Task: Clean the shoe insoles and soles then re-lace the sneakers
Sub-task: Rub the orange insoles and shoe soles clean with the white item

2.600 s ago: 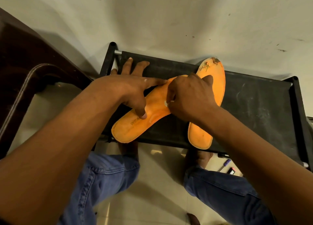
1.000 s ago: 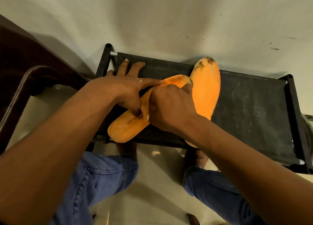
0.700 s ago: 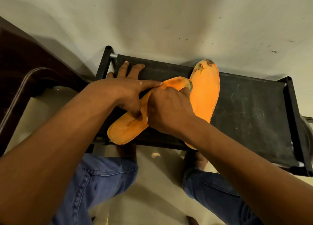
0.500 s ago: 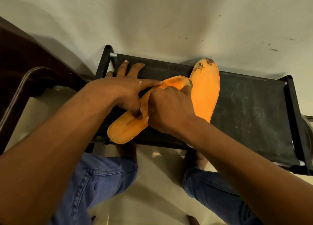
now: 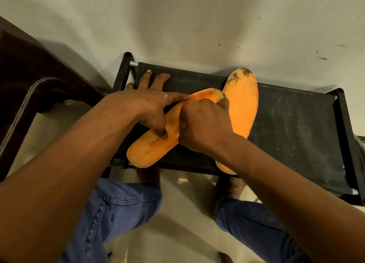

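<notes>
Two orange insoles lie on a black fabric rack (image 5: 292, 124). The left insole (image 5: 150, 150) lies slanted, its toe end resting over the right insole (image 5: 244, 104), which has a worn, torn toe. My left hand (image 5: 150, 106) is spread flat: thumb and index finger press the left insole, and the other fingers rest on the rack. My right hand (image 5: 203, 124) is curled into a fist on the middle of the left insole. A small white scrap (image 5: 178, 135) peeks out under the fist; what it is stays hidden.
The rack stands against a pale scuffed wall (image 5: 197, 25). A dark wooden piece of furniture (image 5: 29, 80) is at the left. My knees in blue jeans (image 5: 118, 207) are below the rack over a light tiled floor (image 5: 187, 213).
Since 2.6 s ago my right hand slid left along the slanted insole, uncovering more of the right insole. In the last second both hands stay almost in place.
</notes>
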`<action>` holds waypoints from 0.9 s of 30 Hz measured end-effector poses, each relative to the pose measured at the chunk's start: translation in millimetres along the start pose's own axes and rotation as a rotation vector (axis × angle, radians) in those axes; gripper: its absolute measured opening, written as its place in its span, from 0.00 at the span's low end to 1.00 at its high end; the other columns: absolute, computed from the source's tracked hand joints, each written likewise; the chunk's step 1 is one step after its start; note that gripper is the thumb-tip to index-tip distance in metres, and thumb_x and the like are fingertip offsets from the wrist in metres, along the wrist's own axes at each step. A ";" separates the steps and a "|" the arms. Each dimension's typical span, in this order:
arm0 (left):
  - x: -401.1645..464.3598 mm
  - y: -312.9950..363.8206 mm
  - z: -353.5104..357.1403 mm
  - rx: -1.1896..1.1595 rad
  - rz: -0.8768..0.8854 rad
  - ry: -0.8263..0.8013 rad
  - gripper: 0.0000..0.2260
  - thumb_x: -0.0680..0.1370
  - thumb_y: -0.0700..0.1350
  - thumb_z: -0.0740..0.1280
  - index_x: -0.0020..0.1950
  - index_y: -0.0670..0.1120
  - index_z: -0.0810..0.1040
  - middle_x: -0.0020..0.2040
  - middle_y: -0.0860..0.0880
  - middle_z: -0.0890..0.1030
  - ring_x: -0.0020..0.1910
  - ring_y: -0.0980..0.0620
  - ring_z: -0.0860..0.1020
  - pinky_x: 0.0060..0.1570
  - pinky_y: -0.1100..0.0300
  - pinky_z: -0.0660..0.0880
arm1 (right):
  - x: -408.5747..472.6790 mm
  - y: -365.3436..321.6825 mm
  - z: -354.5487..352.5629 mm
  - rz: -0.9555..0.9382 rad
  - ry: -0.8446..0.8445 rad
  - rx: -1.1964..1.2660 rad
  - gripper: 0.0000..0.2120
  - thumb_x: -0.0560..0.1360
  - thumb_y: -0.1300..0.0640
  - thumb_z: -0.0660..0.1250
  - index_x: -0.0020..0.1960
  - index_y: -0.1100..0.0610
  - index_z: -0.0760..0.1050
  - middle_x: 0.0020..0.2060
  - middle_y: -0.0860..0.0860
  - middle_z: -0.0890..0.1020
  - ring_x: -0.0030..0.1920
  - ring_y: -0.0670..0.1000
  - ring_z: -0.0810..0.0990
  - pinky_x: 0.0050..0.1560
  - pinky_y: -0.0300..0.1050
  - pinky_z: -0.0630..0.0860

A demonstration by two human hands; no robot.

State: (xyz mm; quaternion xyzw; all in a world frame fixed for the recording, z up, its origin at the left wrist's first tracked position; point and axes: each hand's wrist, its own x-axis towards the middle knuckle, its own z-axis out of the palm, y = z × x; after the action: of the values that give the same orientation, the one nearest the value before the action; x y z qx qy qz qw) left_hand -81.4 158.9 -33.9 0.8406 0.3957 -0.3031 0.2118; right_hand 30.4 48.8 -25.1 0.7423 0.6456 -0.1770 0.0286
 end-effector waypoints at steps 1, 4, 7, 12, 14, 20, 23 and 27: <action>0.1 0.2 0.3 0.009 0.001 0.002 0.54 0.66 0.56 0.81 0.76 0.75 0.44 0.80 0.56 0.32 0.78 0.40 0.29 0.75 0.29 0.44 | 1.0 3.5 -1.6 0.024 -0.001 -0.007 0.11 0.74 0.46 0.71 0.51 0.51 0.74 0.43 0.48 0.76 0.53 0.54 0.78 0.66 0.61 0.65; 0.1 0.7 0.5 0.010 0.000 0.002 0.54 0.66 0.56 0.81 0.76 0.75 0.44 0.80 0.55 0.32 0.78 0.40 0.29 0.74 0.28 0.45 | 1.4 4.7 -2.1 0.025 0.023 -0.005 0.11 0.75 0.46 0.70 0.52 0.51 0.75 0.45 0.50 0.78 0.54 0.55 0.78 0.66 0.61 0.65; -0.5 1.8 -0.1 -0.015 0.003 -0.001 0.53 0.67 0.54 0.81 0.76 0.76 0.45 0.80 0.56 0.32 0.78 0.41 0.28 0.75 0.29 0.43 | -1.3 -4.2 3.3 -0.031 -0.001 0.071 0.12 0.74 0.49 0.71 0.54 0.52 0.77 0.49 0.51 0.81 0.54 0.55 0.78 0.63 0.58 0.67; -1.5 0.7 -1.6 -0.028 0.008 -0.008 0.52 0.68 0.53 0.81 0.76 0.76 0.46 0.80 0.56 0.31 0.78 0.41 0.28 0.75 0.30 0.42 | -2.8 -8.5 6.0 -0.055 0.019 0.054 0.11 0.74 0.50 0.71 0.43 0.51 0.69 0.39 0.48 0.74 0.48 0.54 0.77 0.61 0.58 0.67; -2.3 2.0 -1.1 -0.003 0.005 -0.005 0.53 0.67 0.55 0.81 0.77 0.74 0.45 0.80 0.55 0.32 0.78 0.40 0.29 0.75 0.30 0.43 | 2.5 3.5 -0.4 0.031 0.033 -0.027 0.16 0.73 0.49 0.71 0.38 0.51 0.64 0.34 0.47 0.70 0.44 0.53 0.73 0.61 0.58 0.66; -1.2 2.3 0.0 0.018 0.006 0.006 0.54 0.67 0.55 0.81 0.77 0.73 0.44 0.80 0.54 0.32 0.78 0.40 0.29 0.75 0.29 0.44 | 5.4 5.6 -5.6 0.075 0.014 0.025 0.17 0.73 0.51 0.71 0.36 0.49 0.62 0.34 0.47 0.69 0.46 0.53 0.75 0.59 0.57 0.67; -0.6 1.3 0.0 -0.001 0.005 0.000 0.53 0.67 0.55 0.81 0.76 0.75 0.45 0.80 0.55 0.31 0.78 0.41 0.28 0.75 0.29 0.43 | 2.1 -4.8 3.6 -0.013 0.005 0.102 0.11 0.73 0.50 0.71 0.41 0.50 0.69 0.37 0.47 0.75 0.47 0.53 0.78 0.61 0.58 0.69; -1.3 1.4 -0.2 0.014 0.010 0.002 0.53 0.67 0.56 0.81 0.77 0.73 0.44 0.80 0.54 0.31 0.78 0.40 0.29 0.75 0.30 0.43 | 5.9 3.6 2.0 0.038 0.056 -0.016 0.13 0.73 0.50 0.71 0.39 0.49 0.66 0.34 0.47 0.70 0.45 0.52 0.71 0.62 0.58 0.66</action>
State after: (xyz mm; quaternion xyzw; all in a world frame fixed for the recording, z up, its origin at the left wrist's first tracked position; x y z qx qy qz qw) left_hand -80.9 157.4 -32.8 0.8443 0.3897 -0.3041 0.2069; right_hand 34.1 53.2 -29.5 0.7589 0.6333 -0.1503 0.0197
